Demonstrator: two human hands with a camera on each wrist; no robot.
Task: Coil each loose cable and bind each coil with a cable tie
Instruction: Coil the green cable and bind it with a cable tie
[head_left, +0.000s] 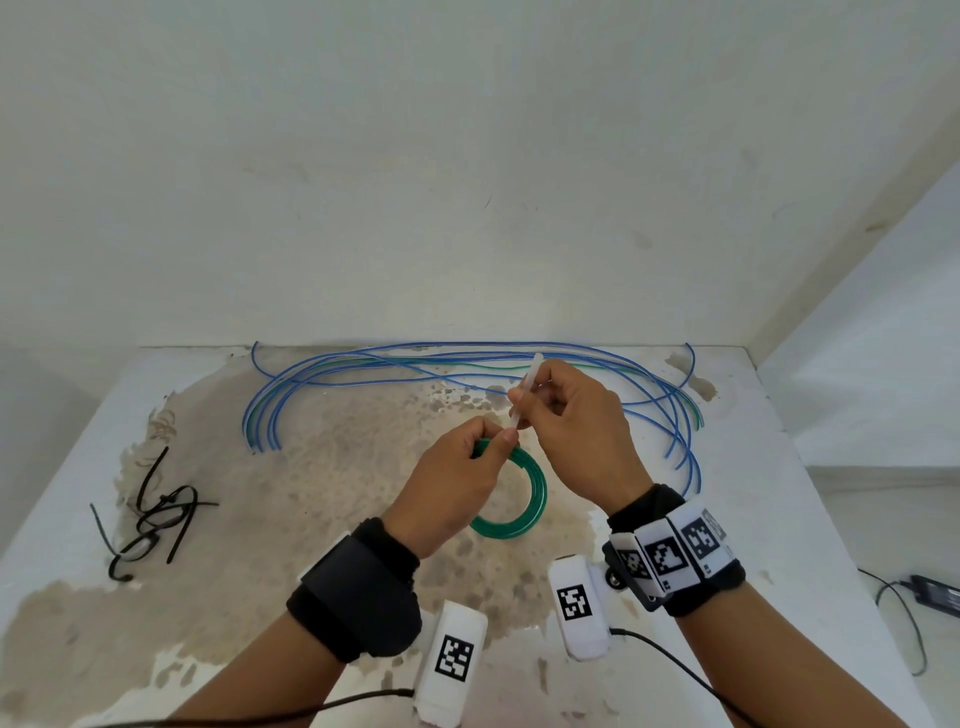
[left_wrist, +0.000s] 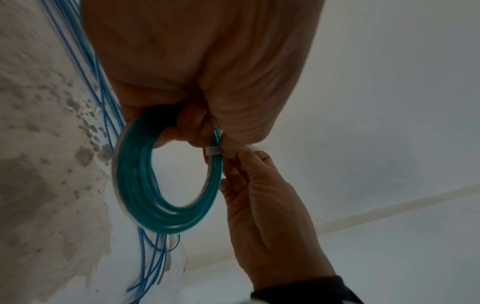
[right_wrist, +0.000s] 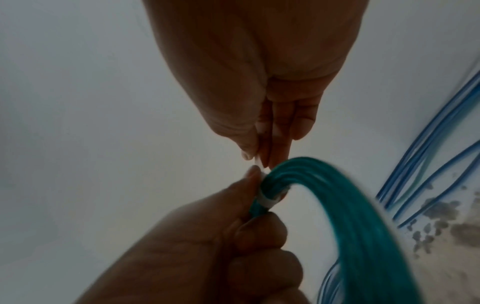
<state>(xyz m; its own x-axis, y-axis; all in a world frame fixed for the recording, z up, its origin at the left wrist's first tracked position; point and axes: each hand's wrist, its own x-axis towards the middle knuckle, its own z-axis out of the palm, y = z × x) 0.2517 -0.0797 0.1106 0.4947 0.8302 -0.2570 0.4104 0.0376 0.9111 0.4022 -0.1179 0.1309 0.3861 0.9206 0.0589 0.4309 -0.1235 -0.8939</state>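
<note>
Stained table (head_left: 322, 467) | blue cables (head_left: 467, 358) behind | left hand (head_left: 457, 483) grips green coil (head_left: 535, 499) | right hand (head_left: 576, 431) pinches tie (head_left: 524, 389)

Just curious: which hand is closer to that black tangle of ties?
Left. The left hand is nearer the black ties; the right hand is farther across.

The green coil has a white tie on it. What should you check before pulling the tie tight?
1. Left hand holds the green coil: ok.
2. White cable tie wraps all the coil's strands: ok.
3. Right hand pinches the tie's tail: ok.
4. Tail threaded through the tie's head: cannot tell, fingers hide it.
5. Coil lifted free of the loose blue cables: ok.
</note>
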